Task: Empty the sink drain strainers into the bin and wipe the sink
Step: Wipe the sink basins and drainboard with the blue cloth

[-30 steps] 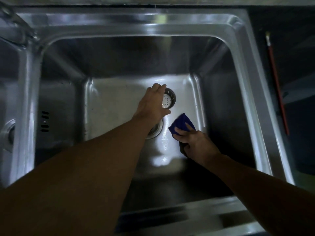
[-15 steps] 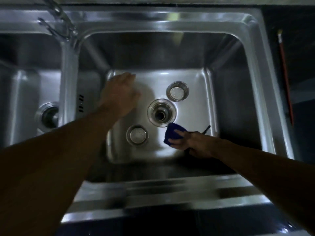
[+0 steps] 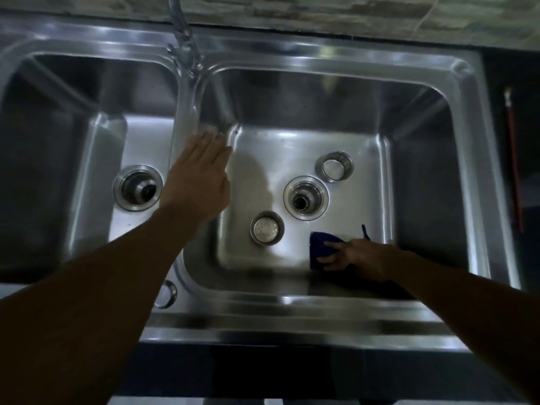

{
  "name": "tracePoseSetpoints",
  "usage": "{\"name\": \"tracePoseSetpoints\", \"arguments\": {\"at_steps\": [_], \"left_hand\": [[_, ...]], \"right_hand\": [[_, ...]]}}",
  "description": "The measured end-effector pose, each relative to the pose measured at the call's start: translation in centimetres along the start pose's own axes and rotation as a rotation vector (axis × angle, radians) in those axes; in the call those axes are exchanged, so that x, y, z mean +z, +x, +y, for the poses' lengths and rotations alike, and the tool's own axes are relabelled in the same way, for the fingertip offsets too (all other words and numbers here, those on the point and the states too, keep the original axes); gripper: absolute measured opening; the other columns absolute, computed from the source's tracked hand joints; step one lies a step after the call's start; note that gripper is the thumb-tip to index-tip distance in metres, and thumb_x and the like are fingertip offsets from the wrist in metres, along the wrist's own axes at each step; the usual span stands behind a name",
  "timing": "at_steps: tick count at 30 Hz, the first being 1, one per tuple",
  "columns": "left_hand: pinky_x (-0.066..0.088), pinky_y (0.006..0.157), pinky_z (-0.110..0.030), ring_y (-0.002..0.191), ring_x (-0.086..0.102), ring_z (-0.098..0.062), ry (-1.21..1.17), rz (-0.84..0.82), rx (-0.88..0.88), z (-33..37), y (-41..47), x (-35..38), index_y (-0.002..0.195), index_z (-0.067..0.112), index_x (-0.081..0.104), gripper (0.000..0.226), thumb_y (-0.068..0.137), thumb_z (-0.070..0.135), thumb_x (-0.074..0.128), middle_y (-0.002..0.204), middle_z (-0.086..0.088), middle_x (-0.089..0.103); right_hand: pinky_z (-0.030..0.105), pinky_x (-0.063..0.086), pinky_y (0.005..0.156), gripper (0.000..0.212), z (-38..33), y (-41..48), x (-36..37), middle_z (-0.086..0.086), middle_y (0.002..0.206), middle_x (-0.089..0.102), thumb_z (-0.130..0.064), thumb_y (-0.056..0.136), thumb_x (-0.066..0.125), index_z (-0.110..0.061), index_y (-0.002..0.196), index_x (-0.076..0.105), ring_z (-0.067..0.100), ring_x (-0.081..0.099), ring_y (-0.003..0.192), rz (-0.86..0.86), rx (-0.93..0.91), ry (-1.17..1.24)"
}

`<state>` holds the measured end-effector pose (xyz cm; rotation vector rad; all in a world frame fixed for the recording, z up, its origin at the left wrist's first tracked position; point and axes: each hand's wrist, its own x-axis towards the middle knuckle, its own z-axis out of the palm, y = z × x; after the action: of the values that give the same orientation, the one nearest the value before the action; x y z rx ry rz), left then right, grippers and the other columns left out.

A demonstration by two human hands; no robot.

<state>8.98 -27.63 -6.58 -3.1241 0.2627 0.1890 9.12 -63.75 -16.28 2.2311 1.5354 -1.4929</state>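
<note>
Left basin's open drain (image 3: 137,188) sits bare. Left hand (image 3: 198,182) hovers flat over the divider (image 3: 182,124), fingers (image 3: 214,144) spread, holding nothing. One strainer (image 3: 267,228) rests on the right basin floor, near the drain hole (image 3: 306,197); the second strainer (image 3: 334,166) stands beyond. Right hand (image 3: 356,255) presses the blue cloth (image 3: 320,247), fingers clamped on it.

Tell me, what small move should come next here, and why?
Probably sweep the blue cloth under the right hand across the right basin's floor: both strainers sit out of the open drain, and the left hand is empty.
</note>
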Motion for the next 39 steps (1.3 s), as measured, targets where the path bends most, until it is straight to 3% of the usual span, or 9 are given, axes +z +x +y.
{"name": "tracePoseSetpoints", "arguments": {"at_steps": [6,16,19,22,25,29,33,37,39], "left_hand": [[0.013,0.125,-0.046,0.149,0.028,-0.035,0.03,0.011,-0.004,0.0,0.3,0.4,0.146,-0.003,0.042,0.059,0.095,0.027,0.042,0.155,-0.024,0.037],[0.011,0.121,-0.053,0.147,0.023,-0.042,0.41,-0.214,0.08,0.6,0.5,1.3,0.155,0.011,0.021,0.096,0.084,0.074,0.028,0.157,-0.023,0.031],[0.017,0.118,-0.052,0.133,0.045,-0.037,0.311,-0.245,0.172,1.7,1.0,2.9,0.151,0.012,0.025,0.098,0.079,0.077,0.04,0.144,-0.016,0.049],[0.028,0.115,-0.048,0.129,0.049,-0.032,0.054,-0.41,0.177,3.7,1.0,5.6,0.154,0.018,0.015,0.112,0.071,0.077,0.061,0.147,-0.008,0.043],[0.039,0.103,-0.044,0.122,0.052,-0.029,-0.127,-0.452,0.121,5.4,0.2,7.9,0.153,0.025,0.02,0.12,0.058,0.074,0.076,0.144,-0.004,0.042],[0.044,0.091,-0.04,0.118,0.053,-0.026,-0.202,-0.451,0.079,6.7,-0.1,9.5,0.144,0.027,0.034,0.106,0.058,0.062,0.084,0.136,-0.001,0.043],[0.038,0.073,-0.032,0.107,0.057,-0.023,-0.244,-0.42,0.075,7.2,0.1,8.9,0.132,0.023,0.045,0.087,0.06,0.05,0.085,0.125,-0.001,0.045],[0.05,0.084,-0.039,0.103,0.058,-0.025,-0.245,-0.294,0.092,5.2,1.8,4.9,0.131,0.022,0.046,0.085,0.062,0.061,0.077,0.123,-0.003,0.049],[0.047,0.091,-0.04,0.103,0.06,-0.027,-0.133,-0.184,0.108,3.0,2.9,2.4,0.131,0.02,0.052,0.085,0.063,0.07,0.066,0.121,-0.005,0.057]], "right_hand": [[0.041,0.038,0.113,0.062,-1.4,3.1,-1.4,-0.009,0.157,0.037,0.003,0.089,0.057,-0.025,0.144,0.051,0.027,0.028,0.15,0.385,0.089,0.169],[0.038,0.03,0.121,0.063,-2.7,3.6,-0.5,-0.011,0.156,0.037,0.002,0.088,0.058,-0.026,0.144,0.052,0.026,0.031,0.149,0.42,0.152,0.302],[0.037,0.025,0.124,0.061,-2.5,3.5,-0.4,-0.004,0.153,0.042,0.01,0.084,0.06,-0.018,0.139,0.057,0.028,0.031,0.148,0.468,0.129,0.387],[0.034,0.02,0.125,0.062,-2.1,3.5,-0.2,0.0,0.151,0.044,0.015,0.08,0.062,-0.013,0.136,0.059,0.028,0.029,0.148,0.496,0.108,0.439],[0.031,0.014,0.126,0.065,-1.7,3.5,-0.3,-0.004,0.153,0.04,0.015,0.081,0.063,-0.014,0.138,0.057,0.025,0.023,0.15,0.474,0.092,0.44],[0.039,0.019,0.125,0.067,-1.7,3.4,-0.6,-0.007,0.159,0.029,0.009,0.087,0.059,-0.02,0.146,0.046,0.025,0.014,0.153,0.397,0.099,0.332],[0.04,0.017,0.123,0.069,-1.7,3.2,-1.0,-0.008,0.164,0.013,0.001,0.095,0.052,-0.025,0.154,0.027,0.024,0.004,0.155,0.287,0.099,0.161],[0.04,0.016,0.124,0.065,-1.5,2.8,-1.5,-0.005,0.164,0.017,-0.004,0.096,0.053,-0.022,0.154,0.029,0.025,0.007,0.155,0.306,0.001,0.079],[0.046,0.025,0.121,0.058,-2.0,3.0,-2.1,0.003,0.158,0.034,-0.002,0.092,0.058,-0.013,0.148,0.044,0.031,0.024,0.151,0.36,-0.117,0.093]]}}
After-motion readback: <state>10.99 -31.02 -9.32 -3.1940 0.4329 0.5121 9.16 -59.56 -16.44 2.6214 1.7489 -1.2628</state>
